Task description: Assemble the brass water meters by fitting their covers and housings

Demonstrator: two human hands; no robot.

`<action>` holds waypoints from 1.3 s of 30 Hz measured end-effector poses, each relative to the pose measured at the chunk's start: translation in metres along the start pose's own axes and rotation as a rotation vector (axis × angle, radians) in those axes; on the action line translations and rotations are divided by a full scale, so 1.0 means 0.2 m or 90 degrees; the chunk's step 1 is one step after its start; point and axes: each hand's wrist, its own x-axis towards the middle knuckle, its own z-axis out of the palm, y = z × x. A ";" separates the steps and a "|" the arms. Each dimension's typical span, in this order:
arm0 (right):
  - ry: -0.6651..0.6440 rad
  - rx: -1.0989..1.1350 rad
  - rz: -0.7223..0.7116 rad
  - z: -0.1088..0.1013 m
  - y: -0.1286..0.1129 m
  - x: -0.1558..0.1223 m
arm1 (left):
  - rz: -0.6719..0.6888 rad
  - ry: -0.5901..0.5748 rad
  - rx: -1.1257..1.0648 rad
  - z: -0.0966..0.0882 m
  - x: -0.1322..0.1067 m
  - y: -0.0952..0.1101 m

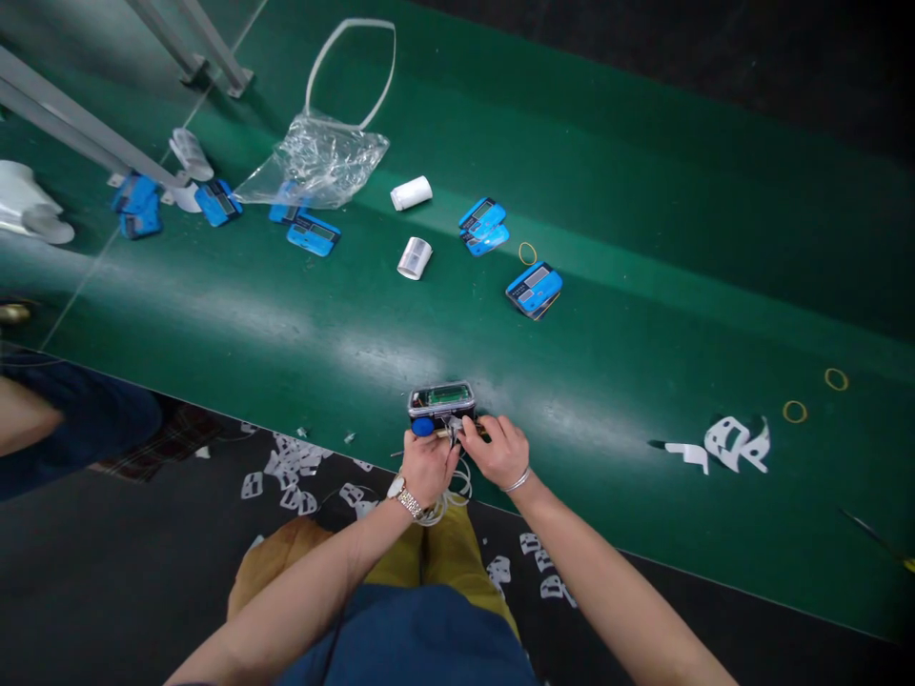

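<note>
A small device with a clear cover over a green circuit board (441, 400) lies at the near edge of the green table (643, 286). My left hand (427, 462), with a metal watch at the wrist, is closed against its near side beside a blue round part (421, 427). My right hand (500, 450), with a thin bracelet, pinches something small at the device's right near corner; what it is I cannot make out. A loop of white cord (450, 495) hangs below my hands.
Several blue devices (534, 289) lie scattered across the table, with two white rolls (415, 257), a crumpled clear plastic bag (318, 162), a white strap loop, rubber bands (794, 412) and white paper scraps (736, 443). More scraps litter the floor. Another person's arm (21, 414) shows at left.
</note>
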 end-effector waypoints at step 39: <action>-0.022 0.088 0.122 0.06 -0.09 -0.01 | -0.013 -0.032 0.032 0.01 0.00 0.00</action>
